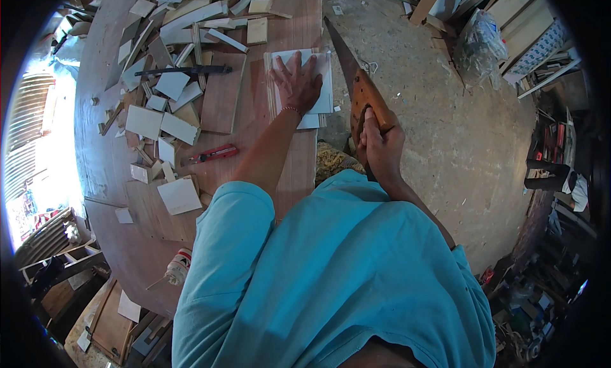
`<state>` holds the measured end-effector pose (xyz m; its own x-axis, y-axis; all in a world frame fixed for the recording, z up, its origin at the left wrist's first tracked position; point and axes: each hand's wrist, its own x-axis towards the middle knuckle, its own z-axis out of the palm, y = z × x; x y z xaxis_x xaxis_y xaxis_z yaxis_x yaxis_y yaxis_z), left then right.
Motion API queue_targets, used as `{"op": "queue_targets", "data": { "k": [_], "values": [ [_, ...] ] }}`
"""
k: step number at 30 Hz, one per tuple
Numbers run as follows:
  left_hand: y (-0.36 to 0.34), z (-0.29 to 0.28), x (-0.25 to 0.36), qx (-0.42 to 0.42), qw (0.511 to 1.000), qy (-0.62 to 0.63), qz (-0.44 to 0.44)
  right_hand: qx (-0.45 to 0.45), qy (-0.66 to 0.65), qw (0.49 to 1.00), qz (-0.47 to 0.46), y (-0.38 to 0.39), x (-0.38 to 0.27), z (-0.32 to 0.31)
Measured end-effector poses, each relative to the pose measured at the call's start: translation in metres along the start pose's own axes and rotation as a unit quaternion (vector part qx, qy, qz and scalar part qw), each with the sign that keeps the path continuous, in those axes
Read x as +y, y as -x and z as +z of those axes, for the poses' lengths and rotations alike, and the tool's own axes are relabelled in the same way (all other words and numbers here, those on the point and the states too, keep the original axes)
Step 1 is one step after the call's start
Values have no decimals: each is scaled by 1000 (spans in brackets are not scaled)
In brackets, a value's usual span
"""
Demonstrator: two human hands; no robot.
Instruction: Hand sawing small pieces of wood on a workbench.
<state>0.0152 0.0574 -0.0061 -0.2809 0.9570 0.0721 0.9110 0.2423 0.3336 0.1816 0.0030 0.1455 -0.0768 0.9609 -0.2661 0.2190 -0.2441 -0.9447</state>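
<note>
My left hand (297, 83) lies with fingers spread on a white board (323, 91), pressing it down at the right edge of the wooden worktable (280, 155). Thin strips of wood show under and beside that board. In my right hand (382, 142) is a handsaw (366, 91), its fingers wrapped round the brown wooden handle. The saw's dark, tapering blade (344, 53) points away from me, just right of the board and table edge. Whether its teeth touch the board cannot be made out.
Left of my hand, many white and wooden offcuts (143, 121) are heaped around a long dark tool (184, 70). A red utility knife (213, 153) and a glue bottle (179, 266) lie nearer. Beyond the concrete floor (445, 151), a plastic bag (482, 43) rests by leaning boards. A person (578, 188) is far right.
</note>
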Motion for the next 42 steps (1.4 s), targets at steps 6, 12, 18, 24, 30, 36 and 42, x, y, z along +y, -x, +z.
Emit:
{"op": "queue_targets", "data": {
  "k": [6,12,18,24,30,36,42],
  "values": [
    [-6,5,-7,10,999,14,31,4,-67,998,7,2,-2,8],
    [-8,8,-6,23,999,5,36,15,-58,998,22,0,-1,14],
    [-7,10,-8,56,997,1,53,8,-57,998,5,11,-6,17],
    [-5,8,-9,76,995,12,59,2,-34,999,-15,17,-4,20],
    [-5,12,-10,84,995,14,59,19,-27,999,-5,19,-2,22],
    [-4,9,-8,76,996,0,56,21,1,999,-27,22,3,23],
    [-4,7,-8,74,996,9,56,20,28,999,-18,24,2,23]
  ]
}}
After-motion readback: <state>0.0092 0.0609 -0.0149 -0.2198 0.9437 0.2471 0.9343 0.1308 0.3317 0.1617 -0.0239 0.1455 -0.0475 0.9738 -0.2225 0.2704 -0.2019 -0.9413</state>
